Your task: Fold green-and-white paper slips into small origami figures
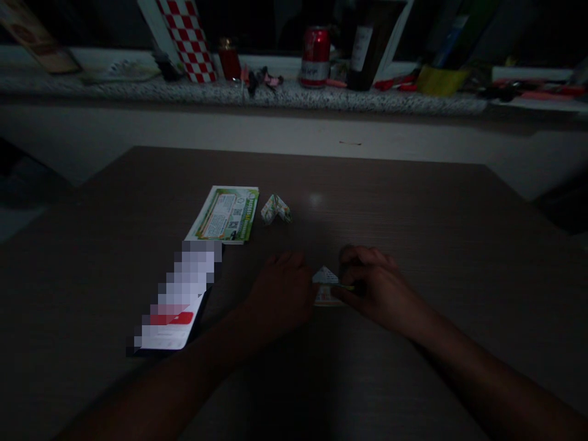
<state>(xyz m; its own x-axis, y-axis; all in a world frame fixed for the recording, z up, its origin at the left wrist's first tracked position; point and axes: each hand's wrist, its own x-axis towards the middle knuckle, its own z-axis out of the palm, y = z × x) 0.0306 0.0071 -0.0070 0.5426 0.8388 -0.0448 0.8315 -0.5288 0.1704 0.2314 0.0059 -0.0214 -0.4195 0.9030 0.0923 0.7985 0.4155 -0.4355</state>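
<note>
A small piece of folded paper [325, 295] with a pointed top lies on the table between my two hands. My left hand [285, 288] is closed at its left side, with the fingers curled and the thumb side against the paper. On the right, my right hand [374, 278] pinches the paper's edge between thumb and fingers. Dim light hides part of the fingertips. Beyond my left hand stands a small folded paper piece [275, 209] made of two angled halves.
Left of my hands lie a stack of green-and-white printed leaflets [225, 214] and a phone [172, 334] with its screen lit. The wooden table [390, 196] reaches a wall. Above it, a granite sill [275, 98] holds a red can [315, 58], a checkered tube [188, 40] and other items.
</note>
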